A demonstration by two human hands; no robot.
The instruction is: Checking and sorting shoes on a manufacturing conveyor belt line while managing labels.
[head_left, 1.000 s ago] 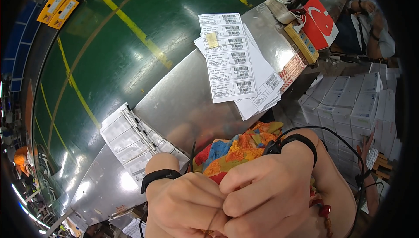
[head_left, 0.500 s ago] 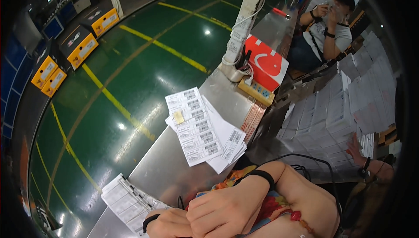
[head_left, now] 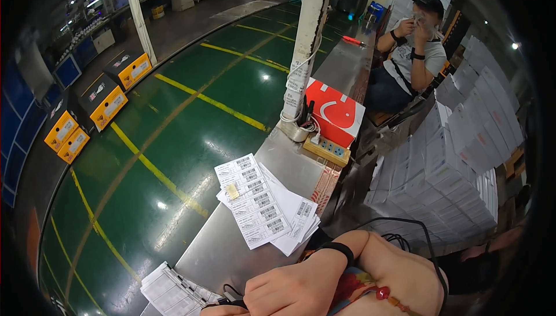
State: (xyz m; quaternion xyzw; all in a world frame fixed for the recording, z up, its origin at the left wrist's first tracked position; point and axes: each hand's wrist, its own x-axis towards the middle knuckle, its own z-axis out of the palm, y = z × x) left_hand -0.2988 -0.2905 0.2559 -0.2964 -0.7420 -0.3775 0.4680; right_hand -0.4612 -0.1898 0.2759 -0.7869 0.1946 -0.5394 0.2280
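At the lower edge, the back of my right hand (head_left: pixel 289 290) faces up, its fingers curled down and closed. Whatever those fingers hold, if anything, is out of sight. Only a strip of my left hand (head_left: pixel 225 310) shows beside it, and its fingers are hidden. A dark band circles my right wrist. Close to my left hand lies a bundle of white printed papers (head_left: pixel 174 293) on the metal table. Farther up the table rest label sheets (head_left: pixel 258 203) with barcodes, fanned over white paper, a small yellow note (head_left: pixel 232 192) on top.
A yellow power strip (head_left: pixel 326 151) and a red-and-white box (head_left: pixel 336 110) stand by a white post (head_left: pixel 307 44). White cartons (head_left: pixel 434 183) are stacked at right. Beyond sits a person (head_left: pixel 414 55), hands raised. Another person's arm (head_left: pixel 489 246) shows at right. Orange-and-black boxes (head_left: pixel 110 107) stand across the green surface.
The view has tilted up, so the table sits lower and more background shows. My hands are now closer to the lower edge, the left one mostly cut off. The arm at right has moved lower.
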